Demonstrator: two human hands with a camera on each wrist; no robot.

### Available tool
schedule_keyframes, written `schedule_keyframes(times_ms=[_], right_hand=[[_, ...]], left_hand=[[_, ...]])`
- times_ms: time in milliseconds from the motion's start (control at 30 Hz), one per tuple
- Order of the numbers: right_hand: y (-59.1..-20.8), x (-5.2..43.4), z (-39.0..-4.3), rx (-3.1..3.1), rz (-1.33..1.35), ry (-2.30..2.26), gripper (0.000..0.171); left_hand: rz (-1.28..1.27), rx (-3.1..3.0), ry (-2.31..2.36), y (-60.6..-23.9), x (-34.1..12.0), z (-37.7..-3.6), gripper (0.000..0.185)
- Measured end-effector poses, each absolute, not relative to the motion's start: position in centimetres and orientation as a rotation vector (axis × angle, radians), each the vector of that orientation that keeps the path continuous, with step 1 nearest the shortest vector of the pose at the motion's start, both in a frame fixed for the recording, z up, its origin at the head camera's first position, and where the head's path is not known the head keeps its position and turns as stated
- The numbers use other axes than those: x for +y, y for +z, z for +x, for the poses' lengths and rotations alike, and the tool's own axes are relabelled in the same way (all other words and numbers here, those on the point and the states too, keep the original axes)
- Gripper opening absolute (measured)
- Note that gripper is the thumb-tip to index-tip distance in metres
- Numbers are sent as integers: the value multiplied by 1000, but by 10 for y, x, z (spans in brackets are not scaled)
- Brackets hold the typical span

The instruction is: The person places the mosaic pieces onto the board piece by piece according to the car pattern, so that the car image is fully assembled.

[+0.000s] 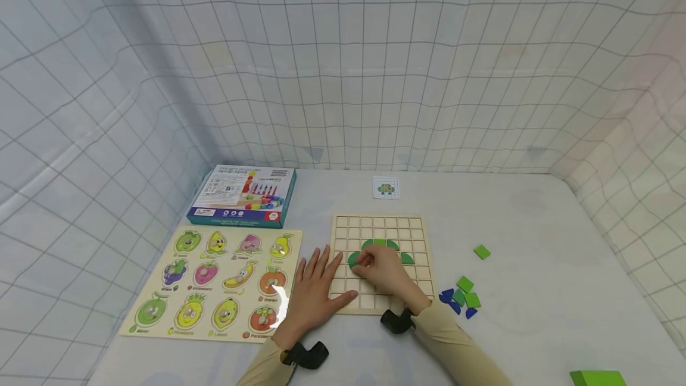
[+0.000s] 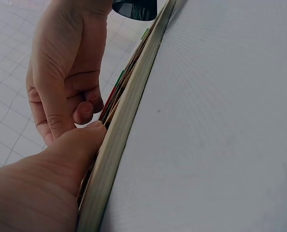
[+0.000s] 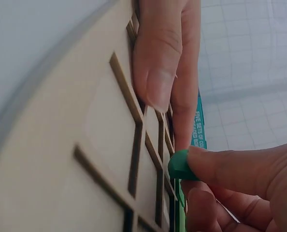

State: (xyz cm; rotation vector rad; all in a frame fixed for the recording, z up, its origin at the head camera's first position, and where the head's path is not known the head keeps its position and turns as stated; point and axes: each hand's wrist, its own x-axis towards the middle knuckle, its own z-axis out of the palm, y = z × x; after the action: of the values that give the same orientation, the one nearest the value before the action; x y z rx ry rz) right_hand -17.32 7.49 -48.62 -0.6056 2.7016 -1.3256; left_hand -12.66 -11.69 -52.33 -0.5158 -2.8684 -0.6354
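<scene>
fruit puzzle (image 1: 214,285): "Peach", "Strawberry" | box (image 1: 243,195): print unreadable

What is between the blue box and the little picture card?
Nothing: in the head view, only bare white table lies between the blue box and the card.

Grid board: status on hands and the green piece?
Left hand flat, steadying grid board. Right hand pinches green piece over the cells, beside placed green pieces. Nothing in the way.
</scene>
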Motion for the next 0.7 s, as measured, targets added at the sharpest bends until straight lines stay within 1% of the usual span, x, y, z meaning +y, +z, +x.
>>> schedule_keyframes(times_ms=[367, 700], right_hand=[[-485, 68, -170, 2775, -570, -1225, 13], [-487, 68, -168, 2917, -643, -1050, 10]], left_hand=[[-512, -2865, -621, -522, -117, -126, 82], [-512, -2884, -618, -521, -116, -127, 83]])
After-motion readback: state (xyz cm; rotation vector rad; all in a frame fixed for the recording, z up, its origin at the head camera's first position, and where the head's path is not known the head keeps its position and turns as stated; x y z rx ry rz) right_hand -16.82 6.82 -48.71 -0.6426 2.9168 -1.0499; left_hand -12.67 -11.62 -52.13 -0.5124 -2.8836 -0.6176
